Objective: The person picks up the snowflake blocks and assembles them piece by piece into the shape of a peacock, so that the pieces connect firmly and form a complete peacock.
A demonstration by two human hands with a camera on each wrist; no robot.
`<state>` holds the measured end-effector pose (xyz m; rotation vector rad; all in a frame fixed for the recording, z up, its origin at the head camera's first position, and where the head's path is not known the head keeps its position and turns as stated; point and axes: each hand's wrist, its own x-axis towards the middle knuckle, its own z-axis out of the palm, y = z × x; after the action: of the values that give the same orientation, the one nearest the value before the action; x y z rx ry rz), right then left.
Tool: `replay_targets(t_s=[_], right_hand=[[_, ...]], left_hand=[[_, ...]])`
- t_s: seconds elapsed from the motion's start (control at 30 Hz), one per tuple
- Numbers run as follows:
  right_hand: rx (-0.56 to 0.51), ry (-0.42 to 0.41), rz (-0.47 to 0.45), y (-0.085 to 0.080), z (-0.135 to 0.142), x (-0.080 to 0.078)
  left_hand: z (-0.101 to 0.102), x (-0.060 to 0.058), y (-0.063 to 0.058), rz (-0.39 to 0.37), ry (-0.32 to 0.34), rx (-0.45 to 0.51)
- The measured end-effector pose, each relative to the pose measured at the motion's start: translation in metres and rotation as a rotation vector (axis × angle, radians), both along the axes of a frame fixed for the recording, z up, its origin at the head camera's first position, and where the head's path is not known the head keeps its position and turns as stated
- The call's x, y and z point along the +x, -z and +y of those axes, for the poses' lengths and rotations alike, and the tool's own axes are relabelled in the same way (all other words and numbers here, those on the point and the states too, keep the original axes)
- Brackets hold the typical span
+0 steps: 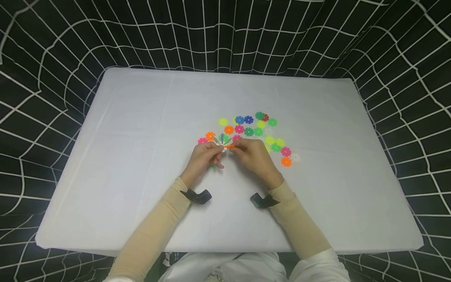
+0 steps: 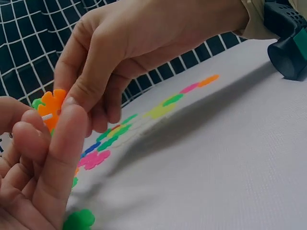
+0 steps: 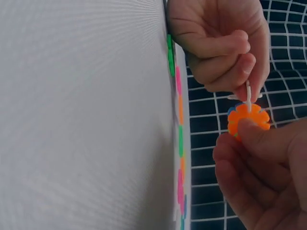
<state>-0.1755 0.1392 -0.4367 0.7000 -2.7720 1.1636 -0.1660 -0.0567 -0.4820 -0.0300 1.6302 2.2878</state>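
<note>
Above the near edge of the scattered discs, both hands meet at a small cluster of interlocking snowflake discs. My left hand (image 1: 203,154) pinches a white snowflake disc (image 3: 249,91) in the cluster between thumb and fingers. My right hand (image 1: 256,156) pinches an orange snowflake disc (image 3: 256,116) by its edge. In the right wrist view the orange disc meets the white one edge-on, at right angles. A blue disc (image 1: 222,137) stands up from the cluster's far side in the head view. The left fingers hide part of the white disc.
Loose snowflake discs in pink, yellow, green, blue and white lie flat beyond and right of the hands, among them a dark blue disc (image 1: 248,120) and an orange one (image 1: 286,161). A green disc (image 2: 79,219) lies under the left hand. White cloth (image 1: 116,156) covers the table.
</note>
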Motion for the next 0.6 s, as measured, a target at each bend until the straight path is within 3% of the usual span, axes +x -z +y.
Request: replay_targets(t_s=[0.13,0.27,0.47,0.6], right_hand=[[0.014,-0.027,-0.003,-0.001,0.002,-0.001],[0.021,-0.027,-0.079,-0.001,0.007,-0.006],[0.107,0.136,-0.165,0.0,0.023,-0.014],[0.195,0.217,-0.191,0.002,0.03,-0.016]], left_hand=[[0.0,0.001,0.0,0.011,0.048,-0.021],[0.0,0.001,-0.001,0.014,0.053,-0.021],[-0.001,0.001,-0.004,0.013,-0.001,0.011],[-0.003,0.001,-0.004,0.004,-0.002,0.026]])
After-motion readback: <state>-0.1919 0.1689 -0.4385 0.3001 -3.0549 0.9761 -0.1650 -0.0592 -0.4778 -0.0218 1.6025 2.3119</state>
